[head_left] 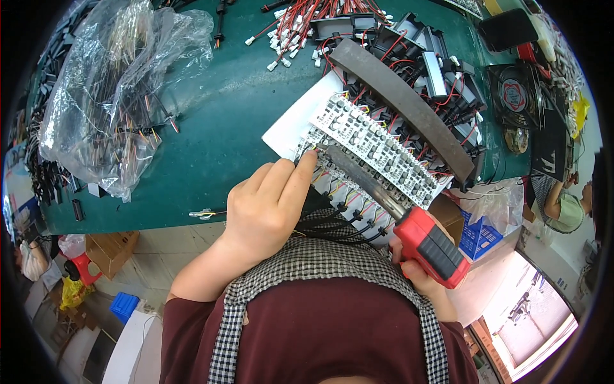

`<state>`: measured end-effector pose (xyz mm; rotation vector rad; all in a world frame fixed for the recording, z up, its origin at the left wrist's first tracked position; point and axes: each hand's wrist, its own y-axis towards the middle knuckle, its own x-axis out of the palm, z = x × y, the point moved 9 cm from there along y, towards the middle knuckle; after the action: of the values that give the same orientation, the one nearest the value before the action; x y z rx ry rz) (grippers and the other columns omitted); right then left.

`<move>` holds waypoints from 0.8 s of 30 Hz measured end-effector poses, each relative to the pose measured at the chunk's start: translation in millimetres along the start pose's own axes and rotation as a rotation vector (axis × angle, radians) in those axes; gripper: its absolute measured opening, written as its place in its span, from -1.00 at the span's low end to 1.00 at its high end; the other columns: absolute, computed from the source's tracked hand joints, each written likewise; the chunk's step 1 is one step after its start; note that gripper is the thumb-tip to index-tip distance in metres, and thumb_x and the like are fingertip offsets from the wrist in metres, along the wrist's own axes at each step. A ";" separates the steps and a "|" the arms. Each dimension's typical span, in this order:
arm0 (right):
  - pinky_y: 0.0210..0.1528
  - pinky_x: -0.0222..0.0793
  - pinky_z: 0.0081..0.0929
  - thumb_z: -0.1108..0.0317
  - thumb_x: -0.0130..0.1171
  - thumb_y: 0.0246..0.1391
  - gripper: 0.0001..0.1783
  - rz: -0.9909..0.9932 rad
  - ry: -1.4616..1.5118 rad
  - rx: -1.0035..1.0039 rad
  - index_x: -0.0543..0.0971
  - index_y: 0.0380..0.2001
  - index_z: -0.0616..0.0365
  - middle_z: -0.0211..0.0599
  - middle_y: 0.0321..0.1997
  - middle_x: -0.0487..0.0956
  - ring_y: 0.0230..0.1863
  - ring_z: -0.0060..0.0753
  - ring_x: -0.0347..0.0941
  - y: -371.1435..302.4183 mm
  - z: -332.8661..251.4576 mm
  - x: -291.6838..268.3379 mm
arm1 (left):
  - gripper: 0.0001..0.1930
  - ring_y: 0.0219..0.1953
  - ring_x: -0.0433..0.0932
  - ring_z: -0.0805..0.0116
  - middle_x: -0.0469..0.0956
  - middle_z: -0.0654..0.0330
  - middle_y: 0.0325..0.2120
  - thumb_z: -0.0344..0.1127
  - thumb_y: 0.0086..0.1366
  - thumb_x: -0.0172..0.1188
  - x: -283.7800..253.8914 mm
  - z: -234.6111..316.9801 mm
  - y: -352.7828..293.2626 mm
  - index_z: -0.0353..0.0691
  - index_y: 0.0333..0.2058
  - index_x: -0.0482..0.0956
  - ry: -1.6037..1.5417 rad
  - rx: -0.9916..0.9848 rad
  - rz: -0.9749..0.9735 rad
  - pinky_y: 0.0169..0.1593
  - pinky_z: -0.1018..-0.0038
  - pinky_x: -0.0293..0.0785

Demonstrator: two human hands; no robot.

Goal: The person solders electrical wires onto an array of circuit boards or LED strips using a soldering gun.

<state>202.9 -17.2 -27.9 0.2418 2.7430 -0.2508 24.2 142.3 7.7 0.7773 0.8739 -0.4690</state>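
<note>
My right hand (416,269) grips the red and black handle of a soldering gun (432,246). Its long metal barrel slants up and left over a panel of small white circuit boards (384,150), with the tip by the panel's left end. Beside that tip, my left hand (268,198) presses its fingertips together at the board's edge; what they pinch is too small to make out. Black cables (345,208) with thin coloured wires run from the panel's near side toward my apron. A white sheet (294,125) lies under the panel's left end.
A curved dark bar (409,105) lies just behind the panel. Beyond it are piled black housings (435,73) and red wires with white connectors (294,32). A clear plastic bag of cables (121,96) covers the green table's left. A fan (515,96) stands at the right.
</note>
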 end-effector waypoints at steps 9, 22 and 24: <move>-0.22 0.48 -0.53 0.21 0.48 -0.24 -0.19 -0.039 0.010 -0.010 0.40 0.07 0.41 -0.22 -0.30 0.64 -0.31 -0.32 0.62 5.3 -3.8 -3.9 | -0.58 -0.59 0.36 0.47 0.28 0.27 -0.58 -0.52 -0.10 0.19 0.3 0.5 -0.1 -0.38 -0.15 0.56 0.004 0.007 -0.019 -0.58 0.56 0.33; -0.22 0.49 -0.48 0.15 0.48 -0.21 -0.13 -0.018 0.175 0.138 0.36 0.11 0.43 -0.20 -0.33 0.64 -0.30 -0.29 0.63 -21.6 20.9 -6.9 | -0.61 -0.60 0.35 0.50 0.26 0.29 -0.60 -0.51 -0.07 0.20 0.8 2.1 0.6 -0.38 -0.16 0.57 0.035 0.010 -0.031 -0.60 0.58 0.30; -0.22 0.50 -0.47 0.15 0.48 -0.20 -0.14 0.017 0.164 0.111 0.36 0.10 0.43 -0.19 -0.31 0.64 -0.29 -0.28 0.63 -21.0 21.0 -9.4 | -0.61 -0.60 0.34 0.52 0.26 0.30 -0.60 -0.50 -0.07 0.20 0.8 3.8 1.8 -0.36 -0.17 0.57 0.064 0.014 -0.036 -0.61 0.59 0.29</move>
<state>214.6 -43.1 -40.6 0.3294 2.8906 -0.3950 27.7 140.5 9.4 0.7945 0.9460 -0.4844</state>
